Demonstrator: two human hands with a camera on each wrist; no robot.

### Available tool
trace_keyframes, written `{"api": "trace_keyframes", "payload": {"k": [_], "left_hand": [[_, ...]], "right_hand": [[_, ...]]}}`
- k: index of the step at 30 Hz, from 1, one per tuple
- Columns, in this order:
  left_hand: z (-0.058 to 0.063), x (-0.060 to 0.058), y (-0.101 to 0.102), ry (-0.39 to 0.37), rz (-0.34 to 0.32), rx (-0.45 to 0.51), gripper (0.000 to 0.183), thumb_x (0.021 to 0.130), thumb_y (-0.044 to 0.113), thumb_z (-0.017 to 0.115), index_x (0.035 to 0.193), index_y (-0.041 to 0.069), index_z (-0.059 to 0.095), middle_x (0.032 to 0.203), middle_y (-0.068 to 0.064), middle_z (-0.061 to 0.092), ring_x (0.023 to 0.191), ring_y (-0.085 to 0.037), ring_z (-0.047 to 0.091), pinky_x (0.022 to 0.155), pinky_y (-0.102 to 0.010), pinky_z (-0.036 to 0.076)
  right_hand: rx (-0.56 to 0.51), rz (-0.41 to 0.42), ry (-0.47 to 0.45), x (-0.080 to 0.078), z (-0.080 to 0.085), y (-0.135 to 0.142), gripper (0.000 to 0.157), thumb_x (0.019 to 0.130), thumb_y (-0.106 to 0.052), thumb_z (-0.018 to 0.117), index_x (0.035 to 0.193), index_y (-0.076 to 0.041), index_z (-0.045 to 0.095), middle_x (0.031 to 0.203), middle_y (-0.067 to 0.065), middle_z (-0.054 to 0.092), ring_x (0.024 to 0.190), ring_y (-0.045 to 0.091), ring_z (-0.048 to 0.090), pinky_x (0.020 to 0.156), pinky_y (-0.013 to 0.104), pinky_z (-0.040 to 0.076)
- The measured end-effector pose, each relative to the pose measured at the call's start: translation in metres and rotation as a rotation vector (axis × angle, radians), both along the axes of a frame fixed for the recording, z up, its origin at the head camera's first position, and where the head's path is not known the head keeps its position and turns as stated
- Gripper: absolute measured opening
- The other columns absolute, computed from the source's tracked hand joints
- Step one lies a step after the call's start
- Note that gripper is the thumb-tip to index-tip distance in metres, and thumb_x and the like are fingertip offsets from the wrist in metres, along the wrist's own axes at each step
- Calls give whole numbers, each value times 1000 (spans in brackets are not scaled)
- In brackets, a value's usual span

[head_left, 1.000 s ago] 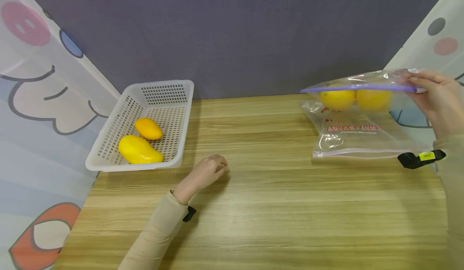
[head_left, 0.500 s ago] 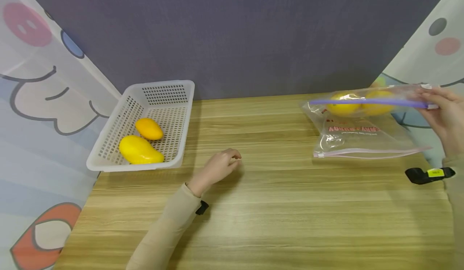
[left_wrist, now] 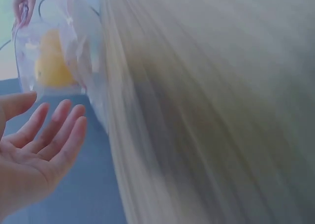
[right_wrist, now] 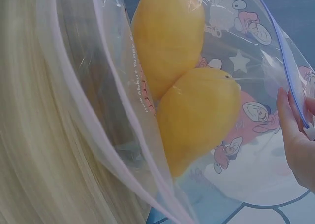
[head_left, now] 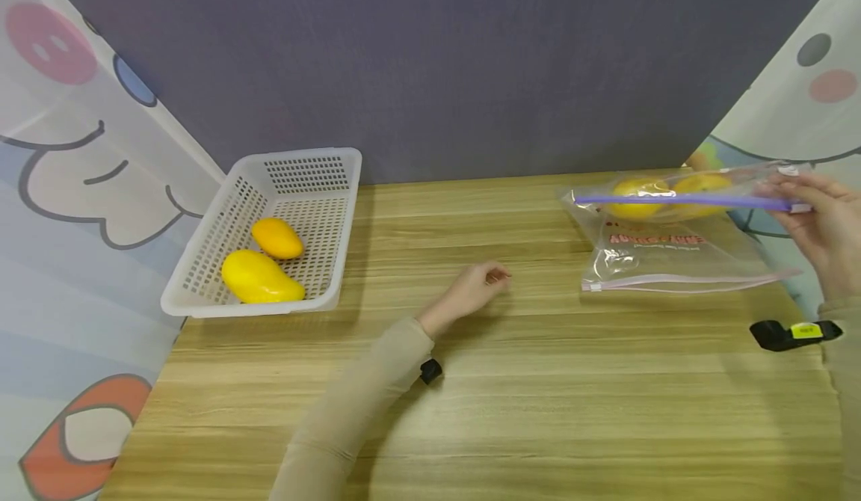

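Note:
My right hand (head_left: pixel 824 217) pinches the corner of a clear zip bag (head_left: pixel 753 203) with a purple zip strip, at the table's right. Two yellow fruits (right_wrist: pixel 199 115) lie side by side inside it. In front lies another clear zip bag (head_left: pixel 646 265), with a pink zip edge and red print. My left hand (head_left: pixel 471 288) hangs over the middle of the table, fingers loosely spread and holding nothing; the left wrist view shows its palm and fingers (left_wrist: pixel 56 128) pointing toward the bags.
A white perforated basket (head_left: pixel 344 243) stands at the back left, holding a larger yellow mango (head_left: pixel 261 278) and a smaller orange one (head_left: pixel 277 238). A dark grey panel (head_left: pixel 444 75) rises behind the wooden table (head_left: pixel 538 426). Cartoon-printed sheets (head_left: pixel 60 262) flank both sides.
My left hand has moved right across the table, away from the basket toward the bags. The right hand has lowered slightly, bringing the purple-zip bag and its fruits down with it.

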State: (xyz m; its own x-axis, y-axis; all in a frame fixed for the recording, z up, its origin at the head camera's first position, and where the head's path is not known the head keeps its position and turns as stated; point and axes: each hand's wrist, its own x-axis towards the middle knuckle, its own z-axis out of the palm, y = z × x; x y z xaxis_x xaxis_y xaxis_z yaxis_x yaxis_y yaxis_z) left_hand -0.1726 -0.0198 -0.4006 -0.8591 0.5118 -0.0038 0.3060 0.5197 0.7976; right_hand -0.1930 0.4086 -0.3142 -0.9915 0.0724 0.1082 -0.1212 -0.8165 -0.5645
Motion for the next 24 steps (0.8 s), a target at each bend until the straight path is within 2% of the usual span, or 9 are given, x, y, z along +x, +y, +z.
{"api": "trace_keyframes", "payload": {"k": [6,9,14,20,24], "left_hand": [[-4,0,36,-68,9,97,26,90,15,51,111,2,57,102,-8,60,87,-14,56,71,-16,45],[-5,3,54,-144,14,158,29,89,14,52,115,1,54,102,-9,60,85,-14,58,68,-16,47],[-7,7,79,-281,9,252,38,87,11,55,122,0,46,102,-11,59,82,-22,63,67,-22,51],[-10,8,101,-365,105,355,38,85,13,58,121,4,47,101,-10,60,79,-26,63,67,-25,52],[-13,8,110,-374,180,402,37,84,12,60,118,3,49,98,-10,60,77,-27,64,66,-26,53]], "right_hand": [[1,-25,-29,0,-1,0,22,82,23,39,87,19,60,82,30,62,72,42,62,64,44,52],[5,-25,-30,2,-1,-2,22,82,23,39,86,19,60,81,29,62,73,41,62,64,44,51],[16,-9,-49,3,-4,-2,22,83,21,38,87,18,60,84,28,63,74,40,62,67,44,51],[46,-17,-90,2,-6,-3,22,85,18,39,86,17,61,84,26,64,73,38,63,66,42,52],[62,-17,-96,3,-6,-4,22,84,18,40,85,17,61,85,25,64,73,37,63,65,40,52]]}}
